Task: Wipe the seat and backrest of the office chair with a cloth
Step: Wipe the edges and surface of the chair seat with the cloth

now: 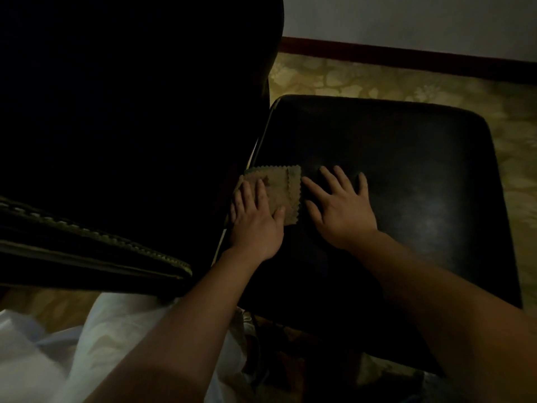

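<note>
One small tan cloth [280,189] with zigzag-cut edges lies folded on the black seat [406,170] of the office chair, at the seat's edge where it meets the backrest [130,112]. The left hand [255,216] presses flat on the cloth, fingers straight and close together, thumb lying along the cloth's nearer edge. Just beside it, the right hand [340,210] rests palm down on the bare seat with its fingers spread apart. Its forefinger reaches the cloth's zigzag edge, though I cannot tell whether the two touch. The backrest rises very dark beside the left hand. Nearer the person, a dark stitched edge [87,242] crosses in front of it, and I cannot tell what it belongs to. Below that shows white clothing [101,330]. Beyond the seat's far edge lie a patterned yellowish carpet [377,80], a dark red skirting board [406,53] and a pale wall [406,21]
</note>
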Tool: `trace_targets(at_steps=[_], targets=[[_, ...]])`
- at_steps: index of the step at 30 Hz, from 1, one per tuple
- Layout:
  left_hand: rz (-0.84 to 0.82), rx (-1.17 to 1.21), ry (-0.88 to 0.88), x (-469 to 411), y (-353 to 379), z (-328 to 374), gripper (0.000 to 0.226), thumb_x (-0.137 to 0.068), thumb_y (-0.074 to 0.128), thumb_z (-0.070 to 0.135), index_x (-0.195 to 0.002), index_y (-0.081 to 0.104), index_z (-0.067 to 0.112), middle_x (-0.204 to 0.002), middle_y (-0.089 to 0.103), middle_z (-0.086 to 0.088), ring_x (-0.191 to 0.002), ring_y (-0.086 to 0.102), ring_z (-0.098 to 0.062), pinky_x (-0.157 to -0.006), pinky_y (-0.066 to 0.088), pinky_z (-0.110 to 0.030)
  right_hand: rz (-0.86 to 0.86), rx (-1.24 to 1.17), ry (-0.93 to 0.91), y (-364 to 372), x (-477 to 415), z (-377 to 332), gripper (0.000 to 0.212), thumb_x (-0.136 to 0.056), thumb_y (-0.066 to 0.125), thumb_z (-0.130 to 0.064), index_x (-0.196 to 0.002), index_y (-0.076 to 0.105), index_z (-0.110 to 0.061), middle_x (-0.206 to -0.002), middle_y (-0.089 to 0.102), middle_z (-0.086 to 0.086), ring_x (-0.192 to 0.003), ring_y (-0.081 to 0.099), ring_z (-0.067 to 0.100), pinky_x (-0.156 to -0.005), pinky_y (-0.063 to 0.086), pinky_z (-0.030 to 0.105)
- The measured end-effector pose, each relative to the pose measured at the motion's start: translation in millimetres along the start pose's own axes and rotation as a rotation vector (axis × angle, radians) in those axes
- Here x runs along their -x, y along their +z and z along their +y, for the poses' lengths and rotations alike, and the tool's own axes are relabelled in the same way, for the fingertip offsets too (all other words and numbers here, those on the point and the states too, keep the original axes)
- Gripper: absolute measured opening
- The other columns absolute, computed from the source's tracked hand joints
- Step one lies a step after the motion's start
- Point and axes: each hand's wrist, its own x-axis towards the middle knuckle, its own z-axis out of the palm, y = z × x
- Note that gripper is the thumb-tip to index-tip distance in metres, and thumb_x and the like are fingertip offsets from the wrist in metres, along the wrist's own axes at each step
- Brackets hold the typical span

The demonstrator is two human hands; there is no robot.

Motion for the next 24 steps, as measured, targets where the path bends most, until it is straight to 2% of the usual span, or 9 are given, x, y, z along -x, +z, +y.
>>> trace_targets(at_steps=[3,6,8,19,24], targets=[[-0.002,-0.002,0.021,12.6,0.5,-5.3,0.073,-0.108,0.025,0.049,-0.161,-0.015,0.017,-0.168,-0.02,-0.013,-0.156,-0.016,-0.028,-0.126,-0.007,-0.043,-0.035,0.021,-0.021,-7.2,-8.6,7.3,0.057,-0.098,0.019,-0.061,-0.152,0.013,-0.044,-0.163,0.015,0.004,-0.15,0.007,0.028,-0.114,0.003,0.065],[0.016,-0.013,0.039,27.6,6.2,-11.8,0.073,-0.108,0.024,0.049,-0.161,-0.016,0.018,-0.168,-0.022,-0.011,-0.156,-0.018,-0.026,-0.125,-0.009,-0.042,-0.049,0.038,0.027,-4.4,-12.4,11.3,0.062,-0.095,0.012,-0.067,-0.152,0.001,-0.047,-0.165,-0.003,0.001,-0.151,-0.008,0.028,-0.112,-0.006,0.067],[0.025,-0.016,0.042,31.3,9.9,-14.5,0.073,-0.108,0.025,0.05,-0.16,-0.016,0.019,-0.168,-0.023,-0.01,-0.156,-0.019,-0.025,-0.125,-0.011,-0.041,-0.051,0.04,0.03,-1.4,-12.4,11.5,0.063,-0.094,0.008,-0.069,-0.152,-0.003,-0.048,-0.165,-0.006,-0.001,-0.15,-0.012,0.027,-0.113,-0.008,0.067],[0.022,-0.019,-0.011,-12.6,-0.1,10.5,0.075,-0.108,0.027,0.048,-0.161,-0.013,0.014,-0.168,-0.018,-0.018,-0.156,-0.014,-0.033,-0.124,-0.01,-0.045,-0.001,0.025,0.054,3.3,-13.7,9.6,0.062,-0.095,0.008,-0.069,-0.152,-0.001,-0.047,-0.165,-0.002,-0.001,-0.151,-0.008,0.026,-0.113,-0.009,0.065],[0.062,-0.01,0.011,0.6,3.6,4.8,0.074,-0.107,0.028,0.05,-0.161,-0.011,0.016,-0.169,-0.016,-0.014,-0.157,-0.013,-0.029,-0.125,-0.009,-0.043,-0.01,0.039,0.058,2.5,-12.2,8.3,0.063,-0.095,0.007,-0.069,-0.153,-0.003,-0.046,-0.165,-0.003,0.0,-0.151,-0.009,0.027,-0.114,-0.008,0.066]])
